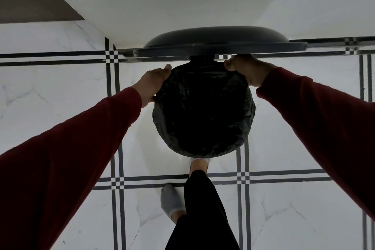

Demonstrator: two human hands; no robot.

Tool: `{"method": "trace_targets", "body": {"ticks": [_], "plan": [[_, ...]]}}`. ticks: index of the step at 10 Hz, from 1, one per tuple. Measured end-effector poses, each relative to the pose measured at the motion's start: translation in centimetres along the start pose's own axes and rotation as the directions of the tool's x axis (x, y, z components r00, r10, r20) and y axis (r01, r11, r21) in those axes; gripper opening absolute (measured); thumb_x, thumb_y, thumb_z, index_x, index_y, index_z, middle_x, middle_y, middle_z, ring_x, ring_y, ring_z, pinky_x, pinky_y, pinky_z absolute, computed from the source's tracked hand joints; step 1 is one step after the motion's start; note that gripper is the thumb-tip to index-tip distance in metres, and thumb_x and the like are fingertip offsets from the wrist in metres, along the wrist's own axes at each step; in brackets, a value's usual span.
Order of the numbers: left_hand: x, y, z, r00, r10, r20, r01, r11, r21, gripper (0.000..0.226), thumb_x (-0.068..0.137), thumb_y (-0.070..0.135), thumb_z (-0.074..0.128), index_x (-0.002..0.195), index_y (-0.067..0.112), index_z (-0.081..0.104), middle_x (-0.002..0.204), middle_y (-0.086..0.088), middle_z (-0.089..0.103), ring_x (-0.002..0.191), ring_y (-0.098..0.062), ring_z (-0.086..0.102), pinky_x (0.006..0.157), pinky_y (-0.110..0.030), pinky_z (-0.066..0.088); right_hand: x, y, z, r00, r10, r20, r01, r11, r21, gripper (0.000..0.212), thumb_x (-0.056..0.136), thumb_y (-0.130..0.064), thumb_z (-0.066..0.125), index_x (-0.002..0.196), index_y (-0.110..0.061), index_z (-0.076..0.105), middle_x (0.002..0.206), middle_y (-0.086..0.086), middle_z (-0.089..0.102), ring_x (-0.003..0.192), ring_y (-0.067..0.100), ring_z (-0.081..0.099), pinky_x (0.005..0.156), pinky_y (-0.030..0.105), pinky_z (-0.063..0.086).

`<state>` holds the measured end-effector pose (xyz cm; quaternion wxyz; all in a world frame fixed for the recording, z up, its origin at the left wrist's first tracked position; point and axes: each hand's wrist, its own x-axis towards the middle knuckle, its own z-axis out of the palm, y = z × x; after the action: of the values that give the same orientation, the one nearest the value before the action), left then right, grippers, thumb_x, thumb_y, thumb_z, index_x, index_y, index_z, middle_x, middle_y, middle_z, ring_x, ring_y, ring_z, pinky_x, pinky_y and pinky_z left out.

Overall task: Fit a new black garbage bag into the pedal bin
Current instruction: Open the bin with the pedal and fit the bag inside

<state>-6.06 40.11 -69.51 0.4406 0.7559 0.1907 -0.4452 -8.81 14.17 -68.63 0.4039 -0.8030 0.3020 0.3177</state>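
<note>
I look straight down into the pedal bin, whose round mouth is covered by the black garbage bag [203, 109]; the crinkled plastic is folded over the rim all round. The bin's dark lid [219, 40] stands raised at the far side. My left hand [155, 83] presses the bag against the rim's upper left edge, fingers curled on the plastic. My right hand [246, 70] grips the bag's edge at the upper right, close under the lid. A foot in a white sock [199, 165] rests at the bin's near side, where the pedal is hidden.
White marble-look floor tiles with black line borders [119, 180] surround the bin. A white wall [162, 6] rises behind the lid. My other foot in a grey sock [170, 201] stands further back on the floor.
</note>
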Motion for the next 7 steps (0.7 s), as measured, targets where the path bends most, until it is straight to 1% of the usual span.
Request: {"method": "trace_targets", "body": {"ticks": [1,2,3,4,5,6,7], "plan": [[-0.6,-0.9,0.0,0.999,-0.008,-0.042,0.003,0.991,-0.134,0.039,0.105,0.047,0.047,0.122,0.018,0.066,0.105,-0.004,0.064,0.094,-0.020,0.063,0.087,-0.040,0.055,-1.0,1.2,-0.4,0.996,0.043,-0.082,-0.030,0.987,0.158,0.020,0.092,-0.041,0.061,0.100,-0.023,0.065,0.112,0.002,0.061,0.116,0.023,0.057,0.106,0.036,0.043],[-1.7,-3.3,0.2,0.945,-0.003,-0.326,-0.106,0.943,-0.315,0.027,0.101,0.044,0.053,0.102,0.021,0.067,0.100,0.004,0.065,0.092,-0.017,0.061,0.080,-0.034,0.052,-3.5,2.1,-0.5,0.969,0.013,-0.246,0.015,0.994,0.112,0.032,0.097,-0.047,0.052,0.101,-0.021,0.071,0.110,0.004,0.071,0.106,0.024,0.062,0.099,0.033,0.045],[-4.2,-6.3,1.4,0.845,-0.087,-0.528,-0.168,0.893,-0.417,0.020,0.096,0.039,0.061,0.083,0.025,0.060,0.081,0.009,0.059,0.079,-0.013,0.054,0.081,-0.035,0.048,-7.9,4.7,0.8,0.824,0.155,-0.544,0.038,0.945,0.326,0.029,0.092,-0.040,0.055,0.100,-0.019,0.073,0.099,-0.005,0.073,0.096,0.014,0.061,0.085,0.023,0.039],[-6.9,-8.8,3.3,0.879,-0.222,-0.421,-0.037,0.850,-0.525,0.022,0.090,0.042,0.060,0.087,0.021,0.062,0.081,0.002,0.064,0.078,-0.014,0.057,0.076,-0.035,0.048,-11.6,7.7,3.5,0.708,0.377,-0.597,0.000,0.845,0.534,0.016,0.083,-0.030,0.060,0.091,-0.021,0.071,0.087,-0.012,0.070,0.092,0.012,0.066,0.090,0.026,0.050],[-9.1,-10.0,5.4,0.943,-0.270,-0.193,0.098,0.782,-0.615,0.028,0.101,0.041,0.052,0.103,0.020,0.072,0.101,0.003,0.075,0.094,-0.015,0.069,0.075,-0.034,0.056,-12.9,9.6,5.9,0.743,0.528,-0.410,-0.142,0.724,0.675,0.022,0.080,-0.040,0.064,0.087,-0.020,0.068,0.088,-0.004,0.071,0.089,0.020,0.069,0.090,0.040,0.058],[-10.0,-10.1,6.1,0.943,-0.305,-0.137,0.130,0.713,-0.689,0.027,0.105,0.042,0.049,0.106,0.025,0.070,0.111,0.000,0.075,0.106,-0.019,0.070,0.086,-0.041,0.059,-12.1,10.5,6.7,0.828,0.535,-0.170,-0.247,0.619,0.746,0.042,0.067,-0.058,0.061,0.082,-0.020,0.070,0.093,0.002,0.073,0.095,0.027,0.070,0.091,0.049,0.058],[-10.2,-10.2,5.7,0.937,-0.327,-0.119,0.150,0.688,-0.710,0.026,0.104,0.042,0.052,0.112,0.025,0.070,0.115,0.000,0.075,0.111,-0.019,0.067,0.100,-0.045,0.054,-11.3,11.3,6.1,0.844,0.535,-0.041,-0.249,0.459,0.853,0.033,0.070,-0.042,0.062,0.087,-0.015,0.070,0.088,-0.001,0.071,0.079,0.021,0.068,0.077,0.036,0.059]]}}
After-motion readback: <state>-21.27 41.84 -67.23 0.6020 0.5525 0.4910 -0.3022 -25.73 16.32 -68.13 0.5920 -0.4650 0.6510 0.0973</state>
